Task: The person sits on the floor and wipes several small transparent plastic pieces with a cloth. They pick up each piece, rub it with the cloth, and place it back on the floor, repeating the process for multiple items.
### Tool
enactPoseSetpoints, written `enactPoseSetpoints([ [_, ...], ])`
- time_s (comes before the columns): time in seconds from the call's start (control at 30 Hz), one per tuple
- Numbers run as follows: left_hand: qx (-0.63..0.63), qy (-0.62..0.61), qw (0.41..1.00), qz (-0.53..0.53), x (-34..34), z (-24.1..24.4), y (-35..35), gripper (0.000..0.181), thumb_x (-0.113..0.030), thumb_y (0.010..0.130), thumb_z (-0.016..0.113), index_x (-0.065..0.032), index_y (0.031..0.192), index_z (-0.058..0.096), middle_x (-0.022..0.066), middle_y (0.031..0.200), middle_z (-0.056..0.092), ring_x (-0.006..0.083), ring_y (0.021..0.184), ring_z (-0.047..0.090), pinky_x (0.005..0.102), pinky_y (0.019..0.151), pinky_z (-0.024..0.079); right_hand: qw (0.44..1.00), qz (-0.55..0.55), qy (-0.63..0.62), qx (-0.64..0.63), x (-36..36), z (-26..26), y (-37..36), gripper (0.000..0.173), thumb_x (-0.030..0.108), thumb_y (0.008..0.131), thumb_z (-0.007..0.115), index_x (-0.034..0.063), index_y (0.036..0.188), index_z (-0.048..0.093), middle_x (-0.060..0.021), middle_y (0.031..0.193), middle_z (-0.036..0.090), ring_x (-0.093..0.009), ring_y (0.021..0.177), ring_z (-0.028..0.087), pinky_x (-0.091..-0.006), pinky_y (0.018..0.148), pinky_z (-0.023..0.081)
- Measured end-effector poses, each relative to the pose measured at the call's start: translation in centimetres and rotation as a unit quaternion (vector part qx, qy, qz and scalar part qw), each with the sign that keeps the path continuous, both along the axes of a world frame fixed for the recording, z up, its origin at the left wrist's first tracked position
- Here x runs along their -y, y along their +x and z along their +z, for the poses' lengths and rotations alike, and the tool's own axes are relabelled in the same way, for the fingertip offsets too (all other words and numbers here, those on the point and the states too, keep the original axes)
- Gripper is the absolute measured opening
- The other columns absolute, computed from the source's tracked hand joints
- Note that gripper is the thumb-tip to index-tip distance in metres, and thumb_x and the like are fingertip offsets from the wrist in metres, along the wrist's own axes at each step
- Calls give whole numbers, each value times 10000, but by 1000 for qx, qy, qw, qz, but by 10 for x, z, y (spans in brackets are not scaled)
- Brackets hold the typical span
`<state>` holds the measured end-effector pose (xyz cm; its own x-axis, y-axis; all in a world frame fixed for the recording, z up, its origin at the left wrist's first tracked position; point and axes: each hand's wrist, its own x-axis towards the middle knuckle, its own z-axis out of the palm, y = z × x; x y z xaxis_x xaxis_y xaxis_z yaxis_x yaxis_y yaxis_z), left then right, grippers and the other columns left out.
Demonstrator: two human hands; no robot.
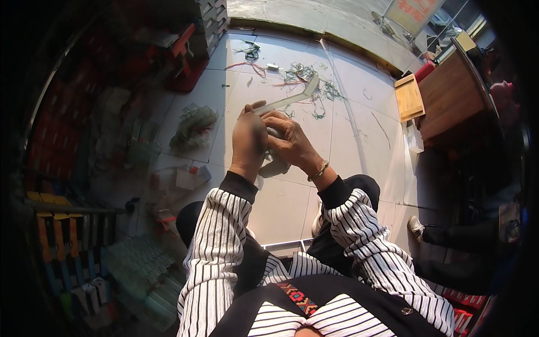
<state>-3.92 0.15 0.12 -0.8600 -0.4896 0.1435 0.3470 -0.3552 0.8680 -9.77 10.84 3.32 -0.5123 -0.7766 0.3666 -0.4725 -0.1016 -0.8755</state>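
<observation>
My left hand (pixel 249 141) is closed around the near end of a long, pale strip (pixel 281 102). The strip points away from me to the upper right and bends upward at its far part; its exact kind and material cannot be made out. Close against it, my right hand (pixel 289 137) has curled fingers gripping a grey cloth (pixel 276 164), which hangs down between my wrists. Where the cloth meets the strip is hidden by the fingers. Part of my left hand is blurred.
Tangled green and red strings (pixel 301 73) lie on the tiled floor (pixel 290 206), with a small white object (pixel 273 67) near them. Crumpled pale material (pixel 193 128) is at left. Goods racks (pixel 63 236) line the left; a brown wooden cabinet (pixel 454 97) and another person's shoe (pixel 416 228) are at right.
</observation>
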Motion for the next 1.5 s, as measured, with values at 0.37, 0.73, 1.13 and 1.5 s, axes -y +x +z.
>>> enactPoseSetpoints([
  [0.37, 21, 202, 979, -9, 8, 18, 1, 388, -375, 929, 475, -21, 1087, 457, 173, 982, 567, 373, 992, 597, 446, 814, 524, 884, 68, 403, -226, -29, -14, -36, 229, 202, 733, 611, 36, 889, 641, -171, 916, 609, -365, 842, 580, -409, 712, 480],
  [0.73, 57, 341, 938, -41, -20, 9, -1, 385, -324, 979, 369, 14, 1146, 445, 170, 1068, 535, 251, 972, 562, 370, 841, 504, 869, -242, -4, -432, -19, 9, -16, 268, 136, 662, 656, 104, 926, 625, -45, 1103, 528, -249, 1021, 479, -371, 881, 366],
  [1.13, 163, 176, 969, -66, -35, 38, 20, 326, -335, 972, 360, -72, 1052, 534, 86, 779, 567, 128, 532, 510, 250, 401, 407, 833, -287, -20, -472, -18, 31, -46, 303, 78, 674, 653, 109, 973, 614, -54, 1078, 542, -260, 971, 490, -376, 816, 378],
  [1.5, 143, 189, 971, -39, -23, 25, 18, 340, -334, 973, 368, -65, 1121, 515, 85, 930, 595, 178, 760, 610, 335, 621, 548, 904, -120, 19, -410, -17, -3, -12, 257, 90, 616, 645, 135, 868, 663, -35, 1060, 595, -249, 1001, 499, -370, 846, 374],
])
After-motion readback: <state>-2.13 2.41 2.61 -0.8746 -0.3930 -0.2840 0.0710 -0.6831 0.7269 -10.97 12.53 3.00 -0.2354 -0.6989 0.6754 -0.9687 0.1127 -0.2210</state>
